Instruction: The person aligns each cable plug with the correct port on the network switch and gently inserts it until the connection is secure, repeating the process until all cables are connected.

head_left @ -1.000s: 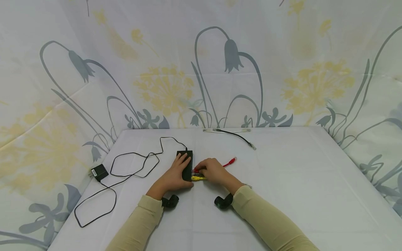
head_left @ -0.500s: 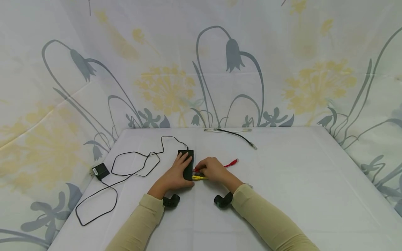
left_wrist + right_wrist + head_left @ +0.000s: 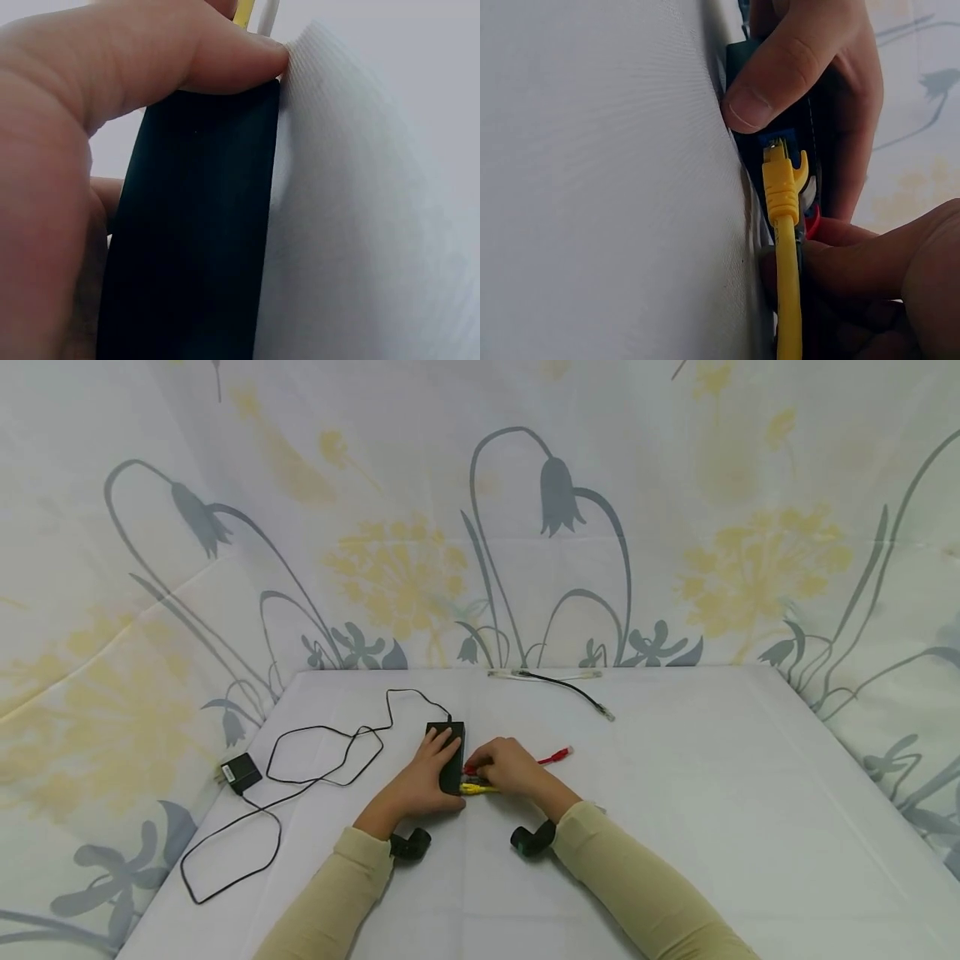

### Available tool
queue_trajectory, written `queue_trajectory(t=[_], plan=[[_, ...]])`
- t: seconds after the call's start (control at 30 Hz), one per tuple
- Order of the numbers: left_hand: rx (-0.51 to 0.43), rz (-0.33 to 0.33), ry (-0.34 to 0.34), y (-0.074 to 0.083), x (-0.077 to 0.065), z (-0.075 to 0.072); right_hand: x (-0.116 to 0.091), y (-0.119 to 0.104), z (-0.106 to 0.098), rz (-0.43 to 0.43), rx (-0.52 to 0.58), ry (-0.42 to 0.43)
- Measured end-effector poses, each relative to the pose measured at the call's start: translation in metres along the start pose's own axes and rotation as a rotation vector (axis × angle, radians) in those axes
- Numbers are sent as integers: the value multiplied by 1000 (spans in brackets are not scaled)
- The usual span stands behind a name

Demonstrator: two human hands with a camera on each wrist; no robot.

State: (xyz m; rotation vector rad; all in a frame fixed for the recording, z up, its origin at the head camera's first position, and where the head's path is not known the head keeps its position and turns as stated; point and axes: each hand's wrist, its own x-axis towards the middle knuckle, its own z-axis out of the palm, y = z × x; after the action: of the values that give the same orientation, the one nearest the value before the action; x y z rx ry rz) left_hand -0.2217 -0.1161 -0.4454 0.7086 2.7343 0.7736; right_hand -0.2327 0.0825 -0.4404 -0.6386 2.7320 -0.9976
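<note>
The black box (image 3: 452, 774) lies just left of middle on the surface (image 3: 675, 793), the left hand (image 3: 422, 781) spread over it, thumb braced at its near end. The right hand (image 3: 513, 768) pinches the red cable (image 3: 557, 756) beside it; guiding that squarely, clear of the yellow cable (image 3: 786, 262), seems best. Room opens rightward; the far edge (image 3: 690, 667) lies well apart.

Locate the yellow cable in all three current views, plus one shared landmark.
Head: yellow cable, below centre, at the black box's right side.
Left wrist: yellow cable, short stretch at top edge.
Right wrist: yellow cable, centre down to bottom edge.
Shared landmark: black box, visible in all three.
</note>
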Motion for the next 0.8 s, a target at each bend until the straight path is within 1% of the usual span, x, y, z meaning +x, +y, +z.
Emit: queue_trajectory(t=[0.27, 0.47, 0.8], plan=[[-14, -11, 11, 0, 0, 1, -2, 3, 2, -36, -12, 14], [-26, -16, 23, -1, -1, 3, -4, 1, 3, -26, -6, -2], [-11, -12, 16, -5, 1, 4, -6, 2, 1, -7, -18, 12]])
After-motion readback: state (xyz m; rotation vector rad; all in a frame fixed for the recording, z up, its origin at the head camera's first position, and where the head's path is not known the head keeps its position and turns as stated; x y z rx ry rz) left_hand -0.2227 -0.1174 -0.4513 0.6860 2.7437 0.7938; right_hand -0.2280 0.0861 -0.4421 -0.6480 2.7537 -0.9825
